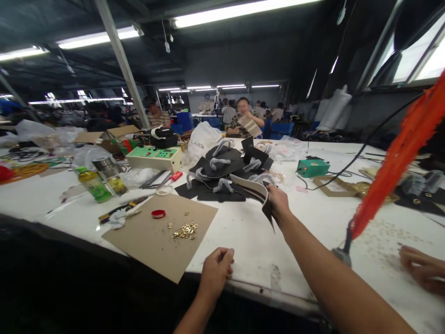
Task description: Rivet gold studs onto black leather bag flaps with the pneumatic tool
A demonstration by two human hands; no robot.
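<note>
My right hand (279, 204) grips the near end of a bendy flat panel (252, 188), pale with a dark stripe on one face and black on the other. The panel curves up beside a heap of black pieces (222, 167) with grey-wrapped loops. Lower down, my left hand (217, 270) is at the table's front edge with its fingers curled and thumb pressed in; what it holds, if anything, is hidden. Left of it, small gold metal rings (187, 230) lie in a pile on a brown board (153, 246), near a red ring-shaped item (158, 214).
A green bottle (95, 184), a pale control box (155, 158) and a green device (313, 168) stand on the white table (243, 260). An orange-red hanging strip (392, 160) crosses the right side. Another person's hand (422, 266) is at far right; a co-worker (243, 118) sits opposite.
</note>
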